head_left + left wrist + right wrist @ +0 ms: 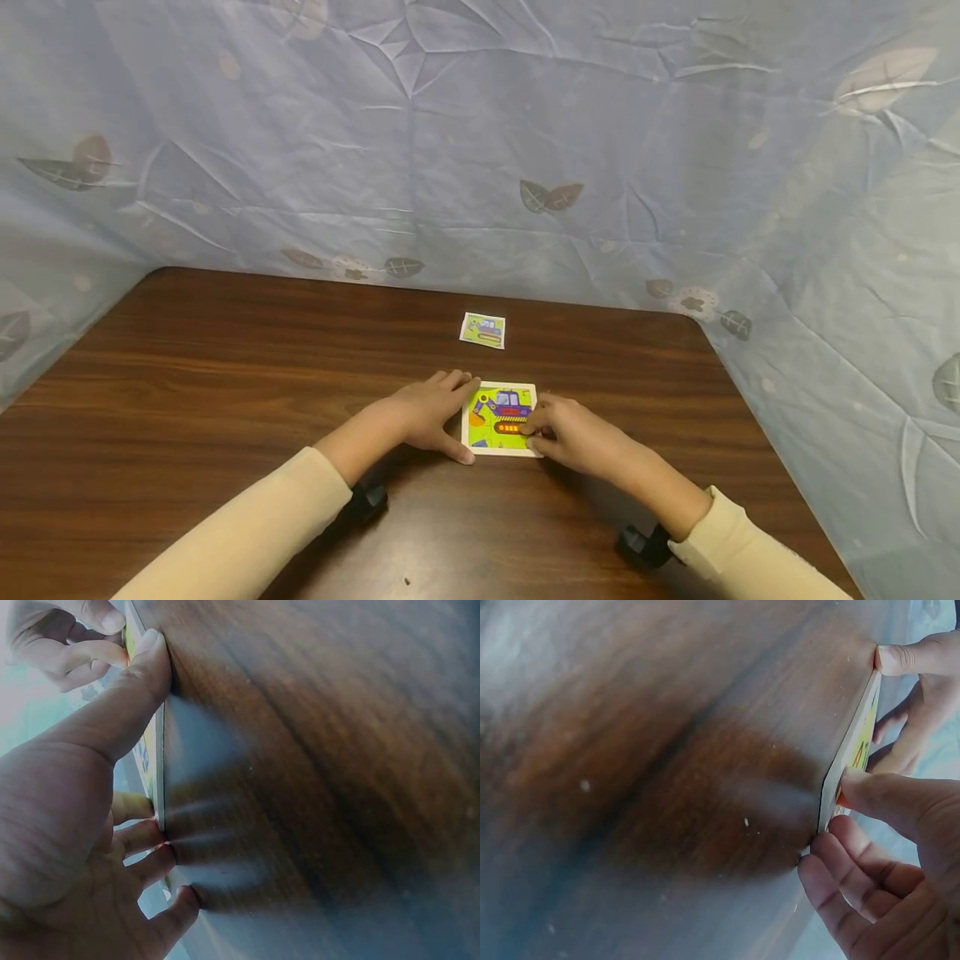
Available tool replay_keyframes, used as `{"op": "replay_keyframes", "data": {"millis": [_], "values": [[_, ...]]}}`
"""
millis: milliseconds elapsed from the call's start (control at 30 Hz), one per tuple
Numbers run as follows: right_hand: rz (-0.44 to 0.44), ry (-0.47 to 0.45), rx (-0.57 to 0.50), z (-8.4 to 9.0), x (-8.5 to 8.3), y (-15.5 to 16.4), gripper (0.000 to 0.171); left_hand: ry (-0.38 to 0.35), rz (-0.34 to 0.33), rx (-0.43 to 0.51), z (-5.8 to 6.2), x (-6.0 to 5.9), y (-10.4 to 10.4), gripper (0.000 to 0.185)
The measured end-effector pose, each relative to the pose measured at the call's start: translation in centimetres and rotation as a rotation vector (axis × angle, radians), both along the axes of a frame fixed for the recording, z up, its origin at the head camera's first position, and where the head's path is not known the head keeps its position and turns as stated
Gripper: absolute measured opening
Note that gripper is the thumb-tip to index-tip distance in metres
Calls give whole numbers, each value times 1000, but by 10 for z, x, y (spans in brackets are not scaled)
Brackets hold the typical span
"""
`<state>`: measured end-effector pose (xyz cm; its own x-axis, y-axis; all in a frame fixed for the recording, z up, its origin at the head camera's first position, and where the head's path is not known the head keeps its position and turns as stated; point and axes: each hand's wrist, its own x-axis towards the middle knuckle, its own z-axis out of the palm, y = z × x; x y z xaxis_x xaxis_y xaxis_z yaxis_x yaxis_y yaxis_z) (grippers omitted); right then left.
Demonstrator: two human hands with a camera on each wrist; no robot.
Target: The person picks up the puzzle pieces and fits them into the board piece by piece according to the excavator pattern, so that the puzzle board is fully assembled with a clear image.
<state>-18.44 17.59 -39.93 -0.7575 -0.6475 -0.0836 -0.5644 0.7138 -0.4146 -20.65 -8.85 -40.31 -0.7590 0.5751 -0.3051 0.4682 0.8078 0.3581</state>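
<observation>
A: Puzzle boards on the bench [225, 375]?
B: One puzzle board [500, 418], near centre, lying flat.
A: Hands?
B: Two. Left hand [427, 412] with straight fingers and thumb against the board's left edge; right hand [573, 433] pinching its right edge.
A: Cards?
B: One picture card [483, 330], farther back, well apart from the board.

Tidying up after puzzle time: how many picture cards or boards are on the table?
2. The puzzle board lies between the left hand and right hand; the small card lies farther back, untouched. None seems hidden.
</observation>
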Motion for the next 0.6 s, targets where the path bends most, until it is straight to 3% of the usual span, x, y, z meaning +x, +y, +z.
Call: {"op": "replay_keyframes", "data": {"millis": [200,333,400,500,600], "values": [[28,31,-45,-3,-2,8,14,18,12,-14,2,0,1,113],[56,27,-75,-3,-6,19,24,11,15,-11,4,0,1,113],[39,39,-83,-3,-10,25,37,11,7,-10,4,1,2,113],[-2,44,-58,-5,-15,32,69,11,-1,-8,3,1,2,113],[-9,-9,-10,-9,-19,35,97,12,-2,-5,0,1,3,113]]}}
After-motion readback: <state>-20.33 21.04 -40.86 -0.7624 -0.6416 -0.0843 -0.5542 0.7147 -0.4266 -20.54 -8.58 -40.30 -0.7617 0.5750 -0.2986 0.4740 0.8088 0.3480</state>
